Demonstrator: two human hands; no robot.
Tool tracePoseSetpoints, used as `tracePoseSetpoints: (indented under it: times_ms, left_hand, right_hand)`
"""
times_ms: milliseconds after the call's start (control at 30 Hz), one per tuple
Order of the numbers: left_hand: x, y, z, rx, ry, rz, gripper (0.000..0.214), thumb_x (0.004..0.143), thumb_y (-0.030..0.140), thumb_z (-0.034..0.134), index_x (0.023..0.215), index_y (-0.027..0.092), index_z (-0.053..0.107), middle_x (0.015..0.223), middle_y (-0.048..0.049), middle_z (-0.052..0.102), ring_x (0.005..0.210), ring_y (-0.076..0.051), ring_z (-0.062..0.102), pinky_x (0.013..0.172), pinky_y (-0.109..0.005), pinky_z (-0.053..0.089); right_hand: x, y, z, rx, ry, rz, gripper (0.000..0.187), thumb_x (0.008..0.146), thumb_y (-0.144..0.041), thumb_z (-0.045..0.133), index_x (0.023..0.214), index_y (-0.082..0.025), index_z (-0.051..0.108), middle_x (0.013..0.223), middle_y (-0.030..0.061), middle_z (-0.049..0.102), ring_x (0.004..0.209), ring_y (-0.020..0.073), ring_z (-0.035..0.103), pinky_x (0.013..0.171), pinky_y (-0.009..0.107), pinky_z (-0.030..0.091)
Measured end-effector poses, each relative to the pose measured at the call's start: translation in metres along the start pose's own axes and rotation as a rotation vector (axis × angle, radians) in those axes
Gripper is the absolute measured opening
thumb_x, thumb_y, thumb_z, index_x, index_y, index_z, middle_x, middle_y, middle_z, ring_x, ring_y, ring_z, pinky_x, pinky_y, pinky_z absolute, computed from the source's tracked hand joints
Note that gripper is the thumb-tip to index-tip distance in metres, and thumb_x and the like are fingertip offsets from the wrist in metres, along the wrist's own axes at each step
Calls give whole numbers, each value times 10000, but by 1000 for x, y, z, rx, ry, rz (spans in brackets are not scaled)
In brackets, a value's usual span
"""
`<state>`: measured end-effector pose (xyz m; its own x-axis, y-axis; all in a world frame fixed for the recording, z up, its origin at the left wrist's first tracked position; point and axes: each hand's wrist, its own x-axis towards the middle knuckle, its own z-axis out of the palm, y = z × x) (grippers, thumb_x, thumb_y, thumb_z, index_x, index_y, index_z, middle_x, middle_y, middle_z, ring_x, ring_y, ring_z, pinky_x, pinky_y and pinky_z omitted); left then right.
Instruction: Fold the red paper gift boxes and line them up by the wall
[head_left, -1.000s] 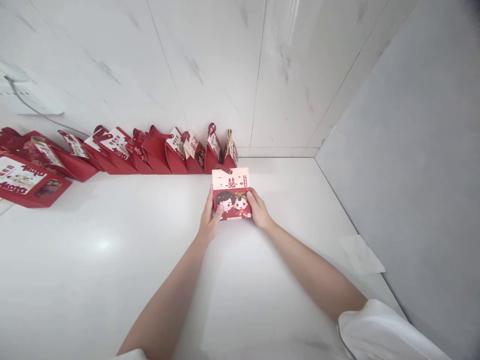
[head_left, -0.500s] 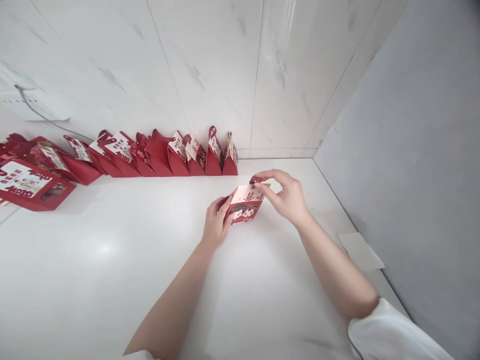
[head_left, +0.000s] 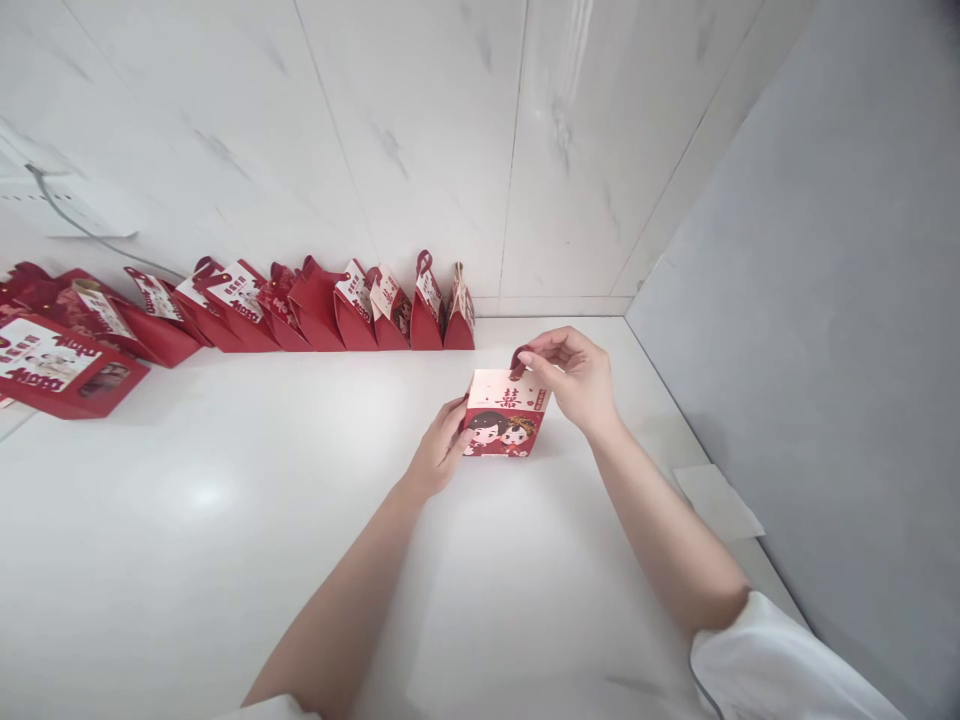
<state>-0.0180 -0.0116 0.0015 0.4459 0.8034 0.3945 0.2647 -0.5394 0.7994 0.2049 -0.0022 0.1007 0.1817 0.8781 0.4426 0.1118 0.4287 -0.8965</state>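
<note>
A red and cream gift box (head_left: 504, 425) with two cartoon faces and a red double character on its front is held just over or on the white table; I cannot tell if it touches. My left hand (head_left: 441, 445) grips its left side, thumb on the front, other fingers behind. At the top, my right hand (head_left: 571, 378) pinches the dark red ribbon handle (head_left: 519, 360) between thumb and fingers.
Several similar red gift boxes (head_left: 315, 305) stand in a row along the tiled wall. Another red box (head_left: 75, 370) is at the far left, near a grey cable (head_left: 82, 225). A white sheet (head_left: 718, 500) lies by the grey wall at right.
The gift box has turned so that its printed front faces me more fully. My right hand has shifted slightly right and up with the ribbon handle; my left hand keeps its hold.
</note>
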Motion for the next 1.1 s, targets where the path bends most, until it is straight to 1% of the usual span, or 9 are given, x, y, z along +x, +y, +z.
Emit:
tracePoseSetpoints:
  times_ms: [67, 133, 267, 333, 467, 567, 700, 867, 1100]
  left_hand:
    - [0, 1, 2, -23, -24, -10, 443, 976, 345, 421, 1411, 262, 437, 1439, -100, 445, 1325, -254, 430, 1114, -403, 352]
    - [0, 0, 3, -92, -22, -37, 436, 974, 358, 427, 1398, 258, 449, 1440, -99, 453, 1319, -259, 442, 1106, -409, 368]
    - [0, -4, 6, -314, 6, -155, 422, 969, 388, 440, 1355, 220, 469, 1338, -110, 559, 1213, -259, 547, 1031, -412, 450]
    - [0, -6, 6, -386, 22, -194, 425, 963, 401, 456, 1344, 213, 472, 1301, -106, 590, 1171, -254, 578, 1005, -407, 474]
    - [1, -8, 7, -421, 56, -218, 454, 947, 434, 482, 1342, 213, 482, 1305, -104, 590, 1179, -255, 574, 1011, -406, 477]
    - [2, -9, 7, -437, 73, -235, 474, 935, 462, 493, 1335, 208, 491, 1298, -101, 596, 1175, -257, 576, 1008, -412, 481]
    - [2, -8, 7, -445, 76, -232, 475, 936, 459, 493, 1341, 210, 487, 1301, -97, 596, 1175, -252, 579, 1008, -406, 483]
    - [0, -7, 6, -382, 27, -254, 473, 945, 447, 481, 1356, 213, 475, 1325, -104, 587, 1187, -260, 576, 1008, -409, 480]
    - [-1, -7, 7, -357, 30, -246, 458, 949, 443, 474, 1345, 212, 485, 1322, -106, 591, 1202, -259, 568, 1015, -407, 473]
  right_hand:
    - [0, 0, -1, -4, -3, -13, 156, 757, -307, 762, 835, -217, 662, 728, -5, 685, 675, 164, 675, 793, 374, 556]
    - [0, 1, -1, -4, -13, -3, 152, 755, -320, 766, 838, -220, 688, 730, -5, 696, 717, 176, 691, 860, 394, 546]
    - [-1, 6, -2, 8, 12, 80, 257, 782, -388, 735, 997, -246, 735, 1001, 43, 749, 985, 234, 699, 955, 423, 521]
    - [-2, 8, -1, 11, -13, 90, 332, 818, -415, 693, 1114, -266, 705, 1097, 52, 735, 1071, 247, 675, 973, 432, 514]
    - [-3, 6, -1, -14, -119, 35, 446, 853, -444, 644, 1273, -301, 600, 1161, 60, 710, 1166, 257, 630, 958, 439, 523]
    - [-3, 4, -3, -53, -162, 17, 488, 852, -457, 642, 1310, -306, 559, 1198, 66, 691, 1208, 258, 600, 970, 445, 513]
    - [-3, 1, -5, -19, -246, 45, 520, 875, -459, 607, 1363, -316, 497, 1263, 67, 658, 1239, 260, 574, 971, 447, 508]
    - [-2, -2, -9, -33, -277, 36, 408, 879, -413, 589, 1271, -301, 564, 1254, 57, 664, 1265, 265, 554, 990, 452, 478]
    - [3, -1, -16, 7, -212, 57, 314, 856, -316, 570, 1165, -264, 567, 1131, 54, 714, 1213, 267, 596, 1030, 485, 419]
